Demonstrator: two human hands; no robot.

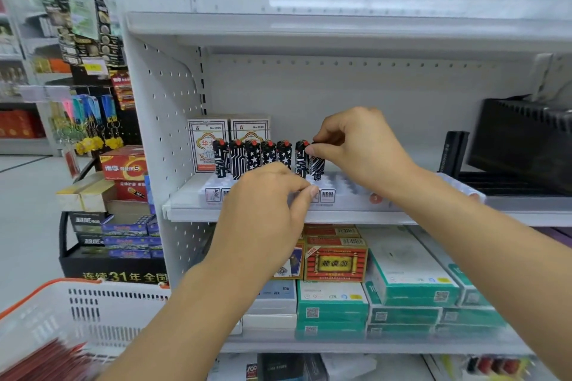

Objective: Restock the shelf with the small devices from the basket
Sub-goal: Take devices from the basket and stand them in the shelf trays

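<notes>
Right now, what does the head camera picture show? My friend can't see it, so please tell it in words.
A person's right hand pinches a small black-and-white patterned lighter, lowering it into a white plastic slotted tray on a white metal shelf, beside a row of six similar lighters. The left hand pinches the tray's front edge. A white plastic basket with an orange rim sits lower left.

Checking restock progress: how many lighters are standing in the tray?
7 lighters: six in a row in the white tray, the seventh at its right end pinched by the right hand. Left hand may hide more.
</notes>
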